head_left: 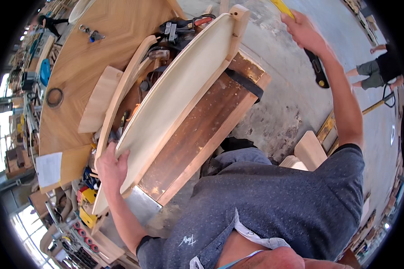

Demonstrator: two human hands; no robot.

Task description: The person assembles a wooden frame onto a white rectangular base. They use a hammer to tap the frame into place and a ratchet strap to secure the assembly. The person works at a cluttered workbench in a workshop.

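Observation:
My left hand (111, 167) grips the near-left edge of a long, pale, curved panel (179, 83), its thumb on the pale face and the fingertips partly hidden. The panel stands tilted on its side along a brown wooden beam (202, 127), with a wooden end block (239, 29) at its far end. Raised at the upper right, my right hand (304, 32) is closed around a tool with a black handle (316, 69) and a yellow shaft (283, 7). The tool's far end lies outside the picture, so its kind cannot be told.
Behind the panel a curved wooden rail (121, 92) and scattered tools (177, 31) lie on a wood-patterned table (83, 67). A black strap (244, 84) crosses the beam. Wooden pieces (309, 151) lie beside me on the right. Another person (381, 67) stands at the far right.

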